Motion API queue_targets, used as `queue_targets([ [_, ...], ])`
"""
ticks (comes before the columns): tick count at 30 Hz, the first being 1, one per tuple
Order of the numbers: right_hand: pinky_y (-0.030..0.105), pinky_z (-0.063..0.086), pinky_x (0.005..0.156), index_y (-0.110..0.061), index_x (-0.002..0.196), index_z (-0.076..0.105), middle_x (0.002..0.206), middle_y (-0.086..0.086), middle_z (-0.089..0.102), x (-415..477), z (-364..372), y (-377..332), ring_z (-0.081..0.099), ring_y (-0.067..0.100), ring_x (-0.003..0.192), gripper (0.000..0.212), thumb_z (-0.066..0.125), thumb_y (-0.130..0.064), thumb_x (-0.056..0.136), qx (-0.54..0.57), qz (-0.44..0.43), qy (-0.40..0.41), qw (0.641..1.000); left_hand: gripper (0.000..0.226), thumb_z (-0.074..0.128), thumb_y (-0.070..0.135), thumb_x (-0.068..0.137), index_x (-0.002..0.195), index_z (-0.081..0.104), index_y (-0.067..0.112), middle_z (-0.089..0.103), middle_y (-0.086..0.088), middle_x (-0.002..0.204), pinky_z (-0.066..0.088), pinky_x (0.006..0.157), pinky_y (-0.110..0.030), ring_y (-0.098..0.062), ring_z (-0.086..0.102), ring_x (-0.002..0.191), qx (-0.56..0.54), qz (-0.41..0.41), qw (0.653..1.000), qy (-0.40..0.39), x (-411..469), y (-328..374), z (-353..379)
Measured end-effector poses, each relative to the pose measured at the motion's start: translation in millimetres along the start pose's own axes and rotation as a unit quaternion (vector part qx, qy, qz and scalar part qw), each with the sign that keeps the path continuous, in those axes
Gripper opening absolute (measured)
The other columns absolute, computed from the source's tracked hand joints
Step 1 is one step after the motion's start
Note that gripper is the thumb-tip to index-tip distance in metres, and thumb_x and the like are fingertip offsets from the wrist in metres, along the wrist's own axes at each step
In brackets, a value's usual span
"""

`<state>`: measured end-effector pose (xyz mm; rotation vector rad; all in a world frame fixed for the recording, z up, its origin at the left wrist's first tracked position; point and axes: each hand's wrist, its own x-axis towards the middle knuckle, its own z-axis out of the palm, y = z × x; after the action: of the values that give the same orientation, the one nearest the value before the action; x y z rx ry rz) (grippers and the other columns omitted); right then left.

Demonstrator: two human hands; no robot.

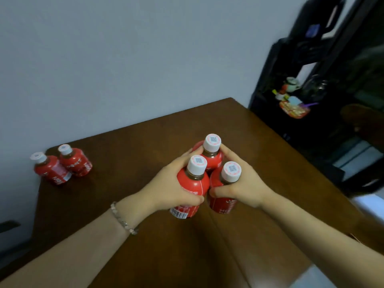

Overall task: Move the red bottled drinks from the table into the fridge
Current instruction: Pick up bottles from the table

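Three red bottled drinks with white caps are bunched together over the middle of the brown table (145, 235): a near left bottle (192, 183), a far bottle (212, 151) and a near right bottle (226, 185). My left hand (166, 183) grips the bunch from the left, thumb across the near left bottle. From the right, my right hand (247, 186) grips it, with fingers reaching to the far bottle. Two more red bottles (53, 169) (75, 162) stand at the table's far left corner by the wall. The fridge is not identifiable.
A grey wall runs behind the table. Right of the table stands a dark shelf unit (311, 90) holding small cups and a colourful packet (294, 109). A bracelet (122, 219) sits on my left wrist. The table's right edge drops to a light floor.
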<state>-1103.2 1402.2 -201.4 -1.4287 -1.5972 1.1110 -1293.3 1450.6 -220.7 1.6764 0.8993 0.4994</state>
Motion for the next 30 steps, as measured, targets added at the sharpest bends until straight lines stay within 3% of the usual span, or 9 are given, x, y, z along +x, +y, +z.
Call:
queue_targets([
  [7, 0.024, 0.047, 0.088, -0.061, 0.122, 0.035, 0.11, -0.027, 0.062, -176, -147, 13, 0.06, -0.003, 0.103, 0.09, 0.077, -0.018, 0.056, -0.042, 0.039, 0.146, 0.988, 0.089, 0.082, 0.007, 0.059, 0.115, 0.038, 0.061, 0.054, 0.024, 0.122, 0.048, 0.076, -0.01, 0.006, 0.057, 0.106, 0.01, 0.088, 0.989, -0.12, 29, 115, 184],
  [10, 0.031, 0.048, 0.092, -0.064, 0.117, 0.039, 0.112, -0.021, 0.064, -272, -213, 23, 0.061, 0.003, 0.106, 0.087, 0.076, -0.018, 0.054, -0.039, 0.059, 0.205, 0.976, 0.089, 0.079, 0.017, 0.054, 0.117, 0.036, 0.064, 0.053, 0.024, 0.125, 0.048, 0.084, -0.017, 0.0, 0.057, 0.11, 0.014, 0.129, 0.973, -0.189, 35, 165, 288],
  [12, 0.022, 0.049, 0.089, -0.062, 0.12, 0.038, 0.111, -0.023, 0.064, -316, -243, 26, 0.062, 0.001, 0.105, 0.088, 0.076, -0.018, 0.053, -0.034, 0.072, 0.235, 0.969, 0.088, 0.077, 0.019, 0.054, 0.119, 0.035, 0.061, 0.055, 0.023, 0.122, 0.049, 0.088, -0.022, -0.003, 0.057, 0.111, 0.012, 0.146, 0.964, -0.221, 38, 187, 337],
  [14, 0.01, 0.049, 0.079, -0.061, 0.115, 0.039, 0.105, -0.026, 0.065, -392, -281, 32, 0.063, -0.004, 0.099, 0.086, 0.075, -0.014, 0.054, -0.033, 0.099, 0.306, 0.946, 0.086, 0.077, 0.017, 0.054, 0.12, 0.038, 0.056, 0.058, 0.023, 0.117, 0.049, 0.088, -0.022, -0.003, 0.059, 0.109, 0.017, 0.169, 0.944, -0.282, 40, 223, 416],
  [18, 0.038, 0.053, 0.089, -0.061, 0.119, 0.041, 0.105, -0.014, 0.069, -484, -328, 46, 0.065, 0.008, 0.099, 0.091, 0.073, -0.016, 0.047, -0.04, 0.139, 0.41, 0.9, 0.081, 0.078, 0.012, 0.053, 0.115, 0.047, 0.053, 0.063, 0.021, 0.111, 0.052, 0.082, -0.02, -0.001, 0.062, 0.104, 0.026, 0.209, 0.914, -0.347, 46, 267, 522],
  [20, 0.038, 0.054, 0.088, -0.059, 0.118, 0.045, 0.102, -0.011, 0.07, -516, -342, 52, 0.067, 0.011, 0.096, 0.089, 0.072, -0.015, 0.045, -0.039, 0.148, 0.446, 0.882, 0.081, 0.081, 0.012, 0.053, 0.118, 0.049, 0.048, 0.064, 0.018, 0.11, 0.051, 0.084, -0.023, -0.004, 0.063, 0.102, 0.046, 0.215, 0.902, -0.372, 48, 281, 559],
  [23, 0.03, 0.053, 0.086, -0.057, 0.113, 0.047, 0.101, -0.011, 0.071, -592, -376, 57, 0.067, 0.007, 0.093, 0.085, 0.071, -0.008, 0.048, -0.029, 0.176, 0.516, 0.838, 0.08, 0.083, 0.011, 0.058, 0.12, 0.047, 0.046, 0.063, 0.016, 0.109, 0.05, 0.082, -0.022, -0.003, 0.062, 0.1, 0.058, 0.245, 0.853, -0.456, 55, 317, 654],
  [27, 0.04, 0.052, 0.092, -0.054, 0.116, 0.049, 0.104, -0.011, 0.071, -692, -423, 75, 0.067, 0.011, 0.098, 0.085, 0.072, -0.01, 0.047, -0.042, 0.218, 0.629, 0.745, 0.074, 0.081, 0.004, 0.062, 0.108, 0.047, 0.051, 0.065, 0.021, 0.1, 0.048, 0.068, -0.007, 0.008, 0.061, 0.092, 0.058, 0.291, 0.773, -0.56, 51, 371, 786],
  [30, 0.048, 0.05, 0.093, -0.051, 0.125, 0.046, 0.11, -0.009, 0.069, -750, -448, 82, 0.065, 0.016, 0.104, 0.091, 0.073, -0.016, 0.045, -0.055, 0.237, 0.679, 0.692, 0.076, 0.079, 0.003, 0.06, 0.113, 0.051, 0.049, 0.068, 0.018, 0.098, 0.051, 0.074, -0.012, 0.002, 0.065, 0.091, 0.052, 0.311, 0.725, -0.612, 42, 406, 863],
])
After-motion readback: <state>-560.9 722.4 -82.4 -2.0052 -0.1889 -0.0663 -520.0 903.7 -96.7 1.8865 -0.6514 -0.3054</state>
